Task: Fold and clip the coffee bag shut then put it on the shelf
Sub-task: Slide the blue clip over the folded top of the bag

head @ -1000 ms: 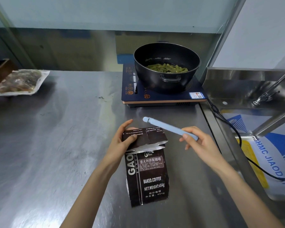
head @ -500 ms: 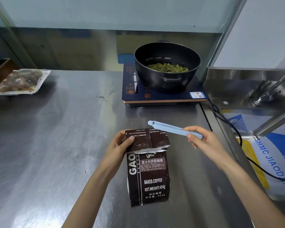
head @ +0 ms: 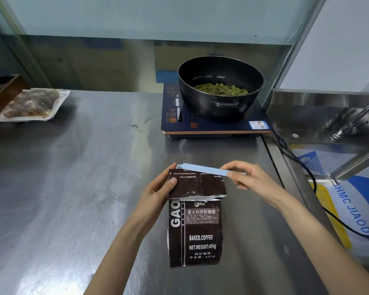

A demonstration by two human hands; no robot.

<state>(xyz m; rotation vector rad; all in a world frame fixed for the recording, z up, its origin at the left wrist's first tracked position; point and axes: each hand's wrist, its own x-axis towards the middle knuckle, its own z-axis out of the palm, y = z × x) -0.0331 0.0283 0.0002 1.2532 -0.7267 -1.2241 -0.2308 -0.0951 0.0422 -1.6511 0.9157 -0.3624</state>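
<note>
A dark brown coffee bag [head: 195, 231] lies flat on the steel counter, its top folded down toward me. My left hand [head: 158, 190] pinches the folded flap at its left edge, thumb on top. My right hand [head: 249, 179] grips the right end of a long pale blue bag clip [head: 200, 168]. The clip lies level along the far edge of the fold, touching or just above it. I cannot tell whether the clip's jaws are around the fold.
A black pot of green beans [head: 221, 88] sits on a dark blue induction cooker [head: 213, 124] behind the bag. Its black cable [head: 303, 167] runs into the sink [head: 328, 124] on the right. A sealed food packet [head: 33, 104] lies far left.
My right hand has swung the clip down and leftward, from tilted above the bag to level along the fold. My left hand kept its hold on the flap.
</note>
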